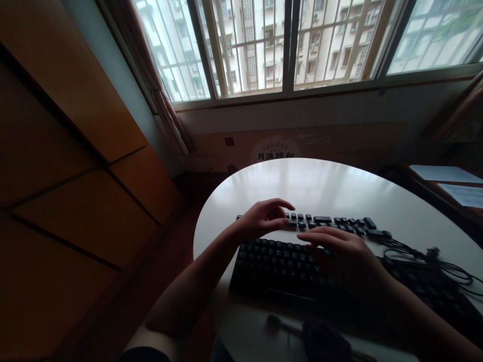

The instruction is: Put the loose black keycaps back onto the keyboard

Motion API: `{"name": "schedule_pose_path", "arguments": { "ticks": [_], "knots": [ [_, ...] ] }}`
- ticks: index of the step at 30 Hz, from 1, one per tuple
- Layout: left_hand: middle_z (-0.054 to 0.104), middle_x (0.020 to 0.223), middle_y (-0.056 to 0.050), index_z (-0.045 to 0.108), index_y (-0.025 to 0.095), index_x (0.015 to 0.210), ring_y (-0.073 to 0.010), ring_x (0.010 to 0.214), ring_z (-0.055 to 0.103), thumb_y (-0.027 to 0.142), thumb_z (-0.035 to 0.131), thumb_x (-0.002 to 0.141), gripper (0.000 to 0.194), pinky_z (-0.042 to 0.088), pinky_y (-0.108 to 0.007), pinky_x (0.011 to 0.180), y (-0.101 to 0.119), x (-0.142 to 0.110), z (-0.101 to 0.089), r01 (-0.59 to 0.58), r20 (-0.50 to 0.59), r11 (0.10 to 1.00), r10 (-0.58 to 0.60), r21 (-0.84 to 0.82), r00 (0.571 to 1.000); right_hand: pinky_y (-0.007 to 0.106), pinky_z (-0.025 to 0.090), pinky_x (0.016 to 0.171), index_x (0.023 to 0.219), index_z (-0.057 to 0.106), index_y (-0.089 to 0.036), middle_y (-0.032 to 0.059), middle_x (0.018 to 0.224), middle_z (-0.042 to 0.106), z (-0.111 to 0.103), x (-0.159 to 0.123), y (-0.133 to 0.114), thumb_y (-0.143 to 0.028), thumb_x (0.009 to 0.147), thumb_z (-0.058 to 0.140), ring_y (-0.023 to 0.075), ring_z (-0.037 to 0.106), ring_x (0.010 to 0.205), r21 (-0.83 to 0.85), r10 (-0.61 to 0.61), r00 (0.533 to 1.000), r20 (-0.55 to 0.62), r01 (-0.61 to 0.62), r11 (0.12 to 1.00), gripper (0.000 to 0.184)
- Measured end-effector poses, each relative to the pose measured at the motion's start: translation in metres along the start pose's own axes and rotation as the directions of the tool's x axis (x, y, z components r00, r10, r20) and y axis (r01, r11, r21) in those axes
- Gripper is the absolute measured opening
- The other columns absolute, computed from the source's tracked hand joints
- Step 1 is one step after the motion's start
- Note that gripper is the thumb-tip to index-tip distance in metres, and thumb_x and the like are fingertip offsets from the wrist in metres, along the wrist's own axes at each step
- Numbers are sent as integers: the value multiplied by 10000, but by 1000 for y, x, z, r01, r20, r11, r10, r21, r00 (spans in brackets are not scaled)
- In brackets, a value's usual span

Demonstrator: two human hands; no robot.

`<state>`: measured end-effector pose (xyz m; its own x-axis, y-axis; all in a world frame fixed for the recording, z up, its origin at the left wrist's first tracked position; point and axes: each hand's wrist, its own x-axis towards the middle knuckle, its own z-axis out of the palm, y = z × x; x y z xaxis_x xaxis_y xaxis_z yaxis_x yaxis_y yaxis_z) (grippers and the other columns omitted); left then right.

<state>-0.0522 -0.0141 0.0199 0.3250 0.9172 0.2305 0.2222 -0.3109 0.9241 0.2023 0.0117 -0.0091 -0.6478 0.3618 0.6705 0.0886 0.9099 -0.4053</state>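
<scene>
On the white round table lies a black keyboard (pixel 281 266), long side towards me. Black keycaps (pixel 322 219) stand in loose rows on the tabletop just behind it. My left hand (pixel 260 218) hovers by the left end of these rows, index finger stretched out and thumb apart from it, with nothing visible between them. Over the keyboard's right half is my right hand (pixel 335 246), fingers extended leftward and apart, just in front of the keycaps. It hides part of the keyboard. I see nothing held in it.
A coiled black cable (pixel 426 256) lies on the right of the white table (pixel 298 183), beside more dark keys. In front of the keyboard are a dark-tipped slender tool (pixel 275 322) and a dark purple item (pixel 325 342). Papers (pixel 447 173) rest on furniture farther right.
</scene>
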Motion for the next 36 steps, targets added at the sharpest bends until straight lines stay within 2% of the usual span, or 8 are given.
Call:
{"name": "schedule_pose_path", "arguments": {
  "ticks": [2,5,13,20,25,31,34,36],
  "knots": [
    [673,896,-44,615,173,1289,-160,797,635,339,717,894,441,514,-293,737,5,-1,12,-19,132,1000,18,6,991,283,617,788,1225,664,-266,60,1105,745,0,1,-4,-175,925,662,169,729,927,-20,-5,1000,-14,5,1000,314],
    [694,974,-61,559,210,1389,-179,885,665,323,693,930,492,533,-322,808,4,-1,19,3,234,1000,-5,8,972,274,622,770,1187,677,-259,54,1068,747,2,2,-9,-172,917,673,169,731,915,-46,-15,1000,-17,14,999,284],
    [709,1078,-84,552,220,1411,-197,979,692,262,705,926,510,548,-343,879,-4,1,15,94,314,994,-70,-61,947,296,635,776,1081,708,-239,53,1021,765,7,1,-7,-206,931,647,189,745,897,-67,42,999,3,-42,997,165],
    [704,1158,-87,604,232,1357,-207,1011,689,258,725,912,462,547,-345,885,-7,2,14,107,323,991,-74,-85,943,292,627,753,1050,687,-229,49,982,764,7,2,-8,-210,928,657,184,744,863,-94,15,1000,10,-14,995,127],
    [729,1074,-79,612,226,1350,-218,985,694,284,692,936,425,545,-358,872,-9,2,12,80,349,997,-71,-12,934,267,611,694,1097,666,-240,34,948,755,9,-1,-5,-216,935,641,169,736,798,-111,57,998,33,-53,992,166],
    [716,1165,-98,589,220,1375,-230,1037,687,336,660,959,437,533,-357,887,-6,-1,8,26,350,1000,-29,15,936,260,586,624,1084,654,-243,8,826,718,12,-3,-3,-252,942,640,156,705,691,-65,116,993,24,-114,991,143],
    [716,1176,-111,611,201,1350,-242,1040,685,429,547,1014,411,528,-359,879,-6,-2,6,14,294,995,-42,98,955,262,584,614,1069,659,-242,11,843,726,14,-5,0,-269,931,659,158,699,687,-46,143,990,18,-142,989,140],
    [723,1162,-120,636,182,1316,-257,1028,680,503,432,1044,468,519,-367,866,-7,-2,2,-9,178,971,-35,240,983,257,574,588,1063,668,-245,13,864,729,15,-6,1,-275,923,671,152,683,665,-53,170,985,14,-169,984,143]
  ]
}}
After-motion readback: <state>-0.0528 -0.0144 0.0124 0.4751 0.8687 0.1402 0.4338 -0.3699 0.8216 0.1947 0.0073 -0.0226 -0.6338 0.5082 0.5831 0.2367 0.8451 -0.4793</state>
